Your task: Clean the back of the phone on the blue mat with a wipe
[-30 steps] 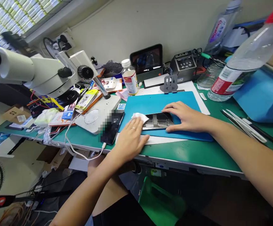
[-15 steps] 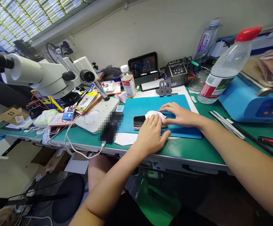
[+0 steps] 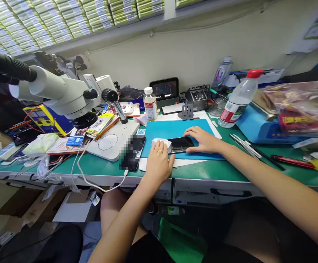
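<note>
A smartphone (image 3: 181, 143) with a dark, glossy screen lies sideways on a blue work mat (image 3: 159, 126). My left hand (image 3: 159, 160), a ring on one finger, presses a white wipe (image 3: 161, 141) down over the phone's left end, which is covered from sight. At the other end, my right hand (image 3: 204, 140) has its thumb at the near edge and its fingers at the far edge, gripping the phone. White paper (image 3: 179, 163) sticks out from under the mat.
Left of the mat, a second phone (image 3: 133, 153) lies plugged into a white cable. A microscope (image 3: 65, 95) stands on a white base (image 3: 106, 146). Small bottle (image 3: 150, 104), soldering station (image 3: 196, 96) and red-capped bottle (image 3: 238, 98) stand behind; tweezers (image 3: 245, 146) lie at right.
My left hand and the wipe have slid from the phone's middle to its left end, baring more screen. My right hand has closed in on the right end. The camera view has shifted.
</note>
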Demonstrator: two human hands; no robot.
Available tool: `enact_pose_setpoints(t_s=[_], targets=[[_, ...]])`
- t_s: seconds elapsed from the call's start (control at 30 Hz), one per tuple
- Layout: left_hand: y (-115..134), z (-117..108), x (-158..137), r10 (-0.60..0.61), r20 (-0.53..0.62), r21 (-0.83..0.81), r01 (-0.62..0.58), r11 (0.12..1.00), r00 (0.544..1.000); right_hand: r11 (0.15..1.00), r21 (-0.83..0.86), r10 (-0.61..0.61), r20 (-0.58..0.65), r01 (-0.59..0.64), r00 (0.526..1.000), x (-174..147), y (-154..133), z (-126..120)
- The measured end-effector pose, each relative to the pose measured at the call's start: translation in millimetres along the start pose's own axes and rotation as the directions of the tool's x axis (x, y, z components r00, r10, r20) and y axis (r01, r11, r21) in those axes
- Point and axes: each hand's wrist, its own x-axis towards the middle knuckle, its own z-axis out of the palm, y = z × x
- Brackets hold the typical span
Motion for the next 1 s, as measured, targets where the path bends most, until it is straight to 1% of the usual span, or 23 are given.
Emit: enact_pose_setpoints(t_s=[0.07, 0.13, 0.23, 0.33, 0.43, 0.53, 0.67, 0.77, 1.0], targets=[[1, 2, 13, 0.051, 0.06, -0.016, -0.05, 0.999, 0.997, 0.998, -0.063, -0.029, -0.026, 0.027, 0.999, -1, -3, 2], [-1, 4, 26, 0.1, 0.111, -0.035, -0.097, 0.995, 0.989, 0.993, -0.117, -0.033, -0.051, 0.027, 0.998, -3, -7, 4], [-6, 5, 41, 0.147, 0.146, -0.068, -0.138, 0.988, 0.978, 0.98, -0.197, -0.033, -0.051, 0.022, 0.998, -4, -13, 2], [-11, 5, 45, 0.167, 0.167, -0.092, -0.153, 0.984, 0.972, 0.955, -0.288, -0.072, -0.003, 0.068, 0.997, -1, -18, 0], [-16, 1, 42, 0.181, 0.178, -0.106, -0.164, 0.981, 0.967, 0.93, -0.351, -0.108, 0.029, 0.111, 0.994, 3, -19, -1], [-23, -5, 37, 0.182, 0.161, -0.099, -0.167, 0.981, 0.97, 0.923, -0.373, -0.097, 0.02, 0.098, 0.995, 4, -17, 0], [-28, -9, 32, 0.177, 0.094, -0.085, -0.17, 0.982, 0.98, 0.922, -0.377, -0.089, 0.004, 0.084, 0.996, 2, -17, 0], [-29, -6, 33, 0.181, 0.06, -0.102, -0.174, 0.979, 0.982, 0.921, -0.383, -0.081, -0.022, 0.067, 0.996, 1, -18, 0], [-33, 0, 37, 0.189, 0.015, -0.154, -0.185, 0.971, 0.982, 0.931, -0.362, -0.044, -0.012, 0.037, 0.999, 1, -18, 1]])
